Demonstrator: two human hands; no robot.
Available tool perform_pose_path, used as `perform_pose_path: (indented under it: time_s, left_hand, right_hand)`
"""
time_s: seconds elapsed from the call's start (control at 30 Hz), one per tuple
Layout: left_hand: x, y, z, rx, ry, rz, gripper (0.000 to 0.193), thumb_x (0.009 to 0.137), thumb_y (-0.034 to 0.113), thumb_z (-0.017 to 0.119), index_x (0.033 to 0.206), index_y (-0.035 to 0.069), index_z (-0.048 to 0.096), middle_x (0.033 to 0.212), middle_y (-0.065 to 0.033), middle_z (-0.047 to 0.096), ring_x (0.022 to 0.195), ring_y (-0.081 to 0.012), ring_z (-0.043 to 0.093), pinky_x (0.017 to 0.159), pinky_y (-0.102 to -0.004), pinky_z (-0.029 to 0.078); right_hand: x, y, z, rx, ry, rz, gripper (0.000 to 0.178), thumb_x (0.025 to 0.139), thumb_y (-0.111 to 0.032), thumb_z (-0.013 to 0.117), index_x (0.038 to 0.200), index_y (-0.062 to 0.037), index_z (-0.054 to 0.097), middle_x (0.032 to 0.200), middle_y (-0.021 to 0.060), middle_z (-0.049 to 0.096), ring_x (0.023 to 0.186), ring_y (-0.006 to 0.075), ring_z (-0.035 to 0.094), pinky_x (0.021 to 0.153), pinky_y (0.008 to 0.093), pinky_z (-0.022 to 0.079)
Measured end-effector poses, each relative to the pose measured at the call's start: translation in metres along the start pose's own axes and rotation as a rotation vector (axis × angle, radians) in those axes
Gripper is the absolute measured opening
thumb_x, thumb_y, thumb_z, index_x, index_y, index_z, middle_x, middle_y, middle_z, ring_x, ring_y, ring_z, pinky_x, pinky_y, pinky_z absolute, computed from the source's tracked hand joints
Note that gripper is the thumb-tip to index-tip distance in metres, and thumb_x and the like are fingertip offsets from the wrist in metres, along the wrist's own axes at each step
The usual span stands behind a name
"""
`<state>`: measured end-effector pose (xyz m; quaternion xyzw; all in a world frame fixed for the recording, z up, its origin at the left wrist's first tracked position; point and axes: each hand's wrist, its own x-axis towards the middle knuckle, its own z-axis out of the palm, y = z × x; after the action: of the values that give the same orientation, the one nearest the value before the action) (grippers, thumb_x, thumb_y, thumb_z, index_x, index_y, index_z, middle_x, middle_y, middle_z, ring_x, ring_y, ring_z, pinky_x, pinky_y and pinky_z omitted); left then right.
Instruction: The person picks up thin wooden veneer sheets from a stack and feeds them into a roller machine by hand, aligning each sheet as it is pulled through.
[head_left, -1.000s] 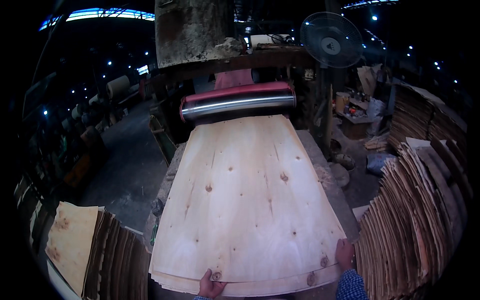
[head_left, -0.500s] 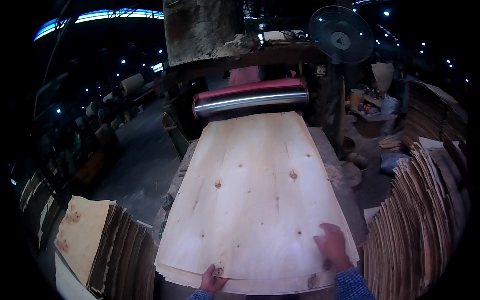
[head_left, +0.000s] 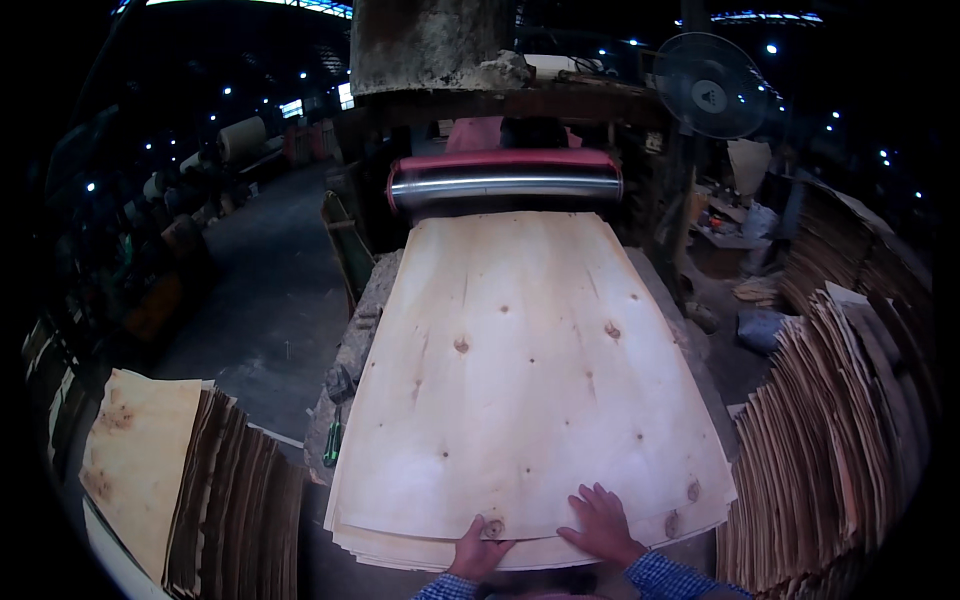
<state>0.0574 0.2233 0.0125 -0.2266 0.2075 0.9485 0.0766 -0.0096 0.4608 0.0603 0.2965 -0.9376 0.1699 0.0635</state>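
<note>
A stack of pale wood veneer sheets [head_left: 520,390] with small dark knots lies in front of me, its far end just before a shiny metal roller. At the near edge my left hand [head_left: 478,553] pinches the top sheet, thumb above and fingers at its rim beside a knot. To the right of it, my right hand [head_left: 603,527] rests on the near part of the stack, fingers spread and pressed on the wood. The top sheet's near edge sits a little farther back than the sheets under it.
The metal roller [head_left: 505,186] has a red cover above it. Upright veneer bundles stand at left [head_left: 235,490] and right [head_left: 825,430]. A green-handled tool [head_left: 332,443] lies by the stack's left side. A fan [head_left: 709,95] stands at back right. Someone in pink is behind the machine.
My right hand has moved left and toward me along the sheet, closer to my left hand. My left hand keeps its hold on the near edge. The view has shifted a little.
</note>
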Motion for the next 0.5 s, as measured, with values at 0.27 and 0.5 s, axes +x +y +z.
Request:
perform_pose_path:
  time_s: [0.27,0.5]
  left_hand:
    - [-0.003,0.0,-0.002,0.005,0.012,-0.107,0.047,0.101,0.033,0.037,0.135,0.001,0.034,0.14,-0.0187,0.039,0.131,-0.0368,0.037,0.111,-0.0526,0.028]
    - [0.002,-0.002,-0.012,0.0,-0.006,-0.138,0.042,0.102,0.029,0.035,0.136,0.004,0.033,0.14,-0.017,0.039,0.13,-0.0351,0.038,0.107,-0.0534,0.032]
  right_hand:
    - [-0.005,-0.024,0.008,-0.041,-0.037,0.027,0.08,0.069,-0.059,0.07,0.128,-0.008,0.052,0.137,0.0194,0.043,0.128,0.0458,0.035,0.1,0.0592,0.03]
    - [0.004,-0.031,0.015,-0.088,-0.029,-0.032,0.083,0.065,-0.06,0.072,0.128,-0.0089,0.053,0.135,0.0193,0.043,0.123,0.0491,0.037,0.095,0.062,0.031]
